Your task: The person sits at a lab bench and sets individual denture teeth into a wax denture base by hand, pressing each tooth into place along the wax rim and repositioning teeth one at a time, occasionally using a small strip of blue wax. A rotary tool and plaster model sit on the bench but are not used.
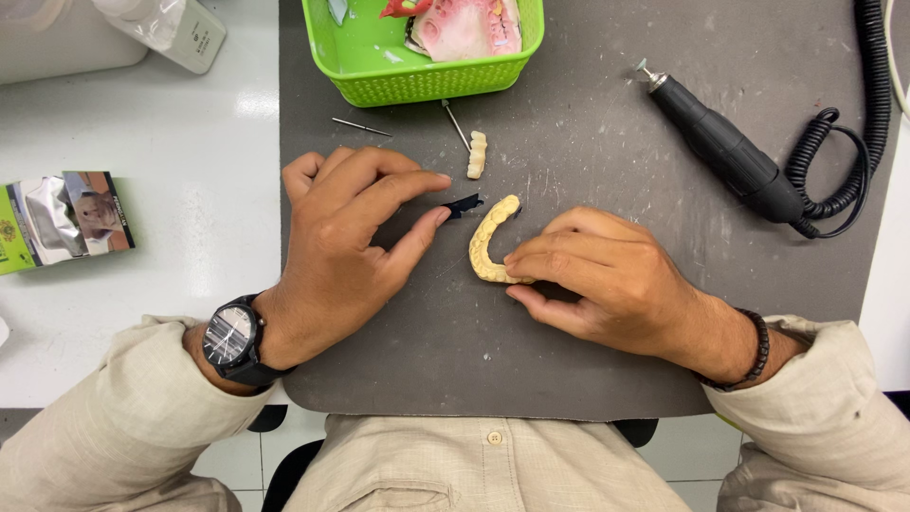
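Observation:
My right hand (597,280) pinches one end of a cream, arch-shaped dental model (487,242) that lies on the dark grey mat (569,142). My left hand (346,246) holds a small thin black strip (463,205) between thumb and forefinger, its tip just left of the arch's upper end. A short cream row of teeth (477,155) lies on the mat above the strip.
A green basket (379,71) with a pink dental cast (464,27) stands at the mat's top. A black rotary handpiece (725,147) with a coiled cord (844,161) lies at the right. Two thin metal burs (360,126) lie near the basket. A small packet (62,220) sits on the white counter.

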`<state>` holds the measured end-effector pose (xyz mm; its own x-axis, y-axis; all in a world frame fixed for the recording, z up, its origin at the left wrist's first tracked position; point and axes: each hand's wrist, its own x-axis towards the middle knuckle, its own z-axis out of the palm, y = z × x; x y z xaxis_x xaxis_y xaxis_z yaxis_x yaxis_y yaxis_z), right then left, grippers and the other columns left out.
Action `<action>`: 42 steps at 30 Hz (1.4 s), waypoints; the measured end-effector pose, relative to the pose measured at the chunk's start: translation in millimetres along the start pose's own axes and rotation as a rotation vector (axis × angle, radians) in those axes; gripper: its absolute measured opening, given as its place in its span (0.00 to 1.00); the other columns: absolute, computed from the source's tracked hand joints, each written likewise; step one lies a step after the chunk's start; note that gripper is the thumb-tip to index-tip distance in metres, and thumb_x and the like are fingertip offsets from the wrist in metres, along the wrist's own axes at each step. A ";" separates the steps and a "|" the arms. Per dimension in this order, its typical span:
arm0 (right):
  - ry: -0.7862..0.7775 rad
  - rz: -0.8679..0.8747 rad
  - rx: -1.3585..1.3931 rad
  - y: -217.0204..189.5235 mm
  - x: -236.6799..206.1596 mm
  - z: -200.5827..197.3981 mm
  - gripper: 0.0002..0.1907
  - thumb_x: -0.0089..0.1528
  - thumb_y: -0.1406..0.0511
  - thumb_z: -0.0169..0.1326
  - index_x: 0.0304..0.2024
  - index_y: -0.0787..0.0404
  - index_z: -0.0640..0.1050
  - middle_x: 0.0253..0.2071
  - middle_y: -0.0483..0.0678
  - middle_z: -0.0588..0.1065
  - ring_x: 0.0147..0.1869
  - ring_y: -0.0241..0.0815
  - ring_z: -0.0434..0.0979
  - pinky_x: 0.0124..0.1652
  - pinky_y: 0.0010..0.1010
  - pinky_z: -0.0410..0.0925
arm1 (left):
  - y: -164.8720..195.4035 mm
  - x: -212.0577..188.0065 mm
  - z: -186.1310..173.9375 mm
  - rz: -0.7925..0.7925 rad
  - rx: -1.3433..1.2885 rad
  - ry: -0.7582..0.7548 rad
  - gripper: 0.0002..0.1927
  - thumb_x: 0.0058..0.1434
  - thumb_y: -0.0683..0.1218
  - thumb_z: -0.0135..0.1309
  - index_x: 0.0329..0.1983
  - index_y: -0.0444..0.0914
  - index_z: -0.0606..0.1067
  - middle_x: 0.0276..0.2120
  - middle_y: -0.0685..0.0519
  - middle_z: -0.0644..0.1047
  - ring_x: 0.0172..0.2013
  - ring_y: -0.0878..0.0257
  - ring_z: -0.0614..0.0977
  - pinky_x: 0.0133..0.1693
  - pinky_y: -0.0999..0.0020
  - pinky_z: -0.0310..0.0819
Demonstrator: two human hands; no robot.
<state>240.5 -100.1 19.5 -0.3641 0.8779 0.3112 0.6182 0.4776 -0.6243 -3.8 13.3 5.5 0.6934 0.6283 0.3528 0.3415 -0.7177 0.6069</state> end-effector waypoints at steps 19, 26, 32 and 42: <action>0.057 -0.006 0.008 -2.5 -1.1 1.5 0.16 0.52 0.73 0.71 0.39 0.63 0.79 0.39 0.46 0.80 0.41 0.45 0.80 0.40 0.32 0.74 | 10.3 -2.6 9.0 0.382 -0.196 -0.299 0.18 0.66 0.43 0.60 0.59 0.38 0.76 0.51 0.53 0.78 0.43 0.61 0.76 0.48 0.63 0.65; 0.025 0.021 0.005 -1.2 -0.6 2.3 0.14 0.52 0.73 0.70 0.38 0.61 0.80 0.40 0.45 0.80 0.42 0.44 0.79 0.40 0.32 0.74 | 6.7 -4.9 8.9 0.405 -0.189 -0.321 0.14 0.65 0.41 0.54 0.53 0.36 0.75 0.48 0.50 0.76 0.45 0.57 0.78 0.47 0.63 0.71; -0.008 0.001 -0.003 -0.7 -0.3 1.6 0.14 0.52 0.73 0.70 0.38 0.62 0.81 0.41 0.46 0.80 0.43 0.44 0.80 0.39 0.32 0.74 | 8.1 -4.6 10.4 0.360 -0.237 -0.330 0.14 0.65 0.39 0.56 0.54 0.35 0.77 0.47 0.50 0.76 0.45 0.57 0.79 0.47 0.63 0.73; 0.091 0.020 0.101 -0.8 -3.8 0.2 0.15 0.54 0.72 0.70 0.41 0.62 0.80 0.42 0.47 0.81 0.43 0.42 0.81 0.40 0.29 0.75 | 10.2 -0.3 7.4 0.262 -0.403 -0.301 0.13 0.64 0.40 0.62 0.51 0.36 0.77 0.46 0.50 0.76 0.44 0.54 0.81 0.47 0.61 0.76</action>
<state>241.2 -103.9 18.7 -0.2848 0.8891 0.3584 0.5500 0.4578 -0.6985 4.2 3.6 6.3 0.8928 0.2891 0.3454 -0.0944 -0.6296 0.7711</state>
